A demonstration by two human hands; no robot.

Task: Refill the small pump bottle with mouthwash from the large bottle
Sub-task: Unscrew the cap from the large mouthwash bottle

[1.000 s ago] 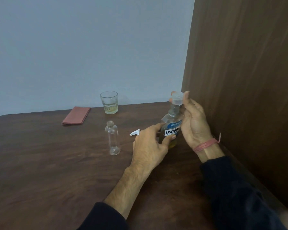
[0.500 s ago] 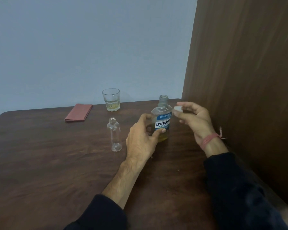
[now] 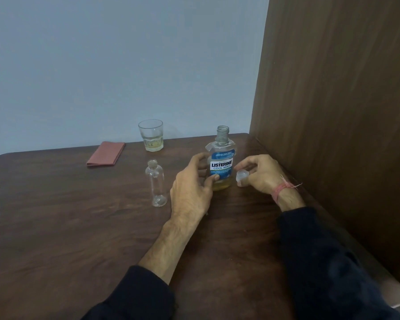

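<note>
— How many bottles stand on the table?
— Two: one large mouthwash bottle near the far right corner and one small clear bottle left of it.
— Caps?
— One cap, beside the large bottle.
— Glasses?
— One glass at the far edge.
— Cloths?
— One folded red cloth, also by the far edge.
— Hands?
— Two, a left hand and a right hand.

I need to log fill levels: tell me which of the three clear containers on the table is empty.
The small pump bottle, uncapped, left of the left hand. The large bottle and the glass both hold yellowish liquid.
</note>
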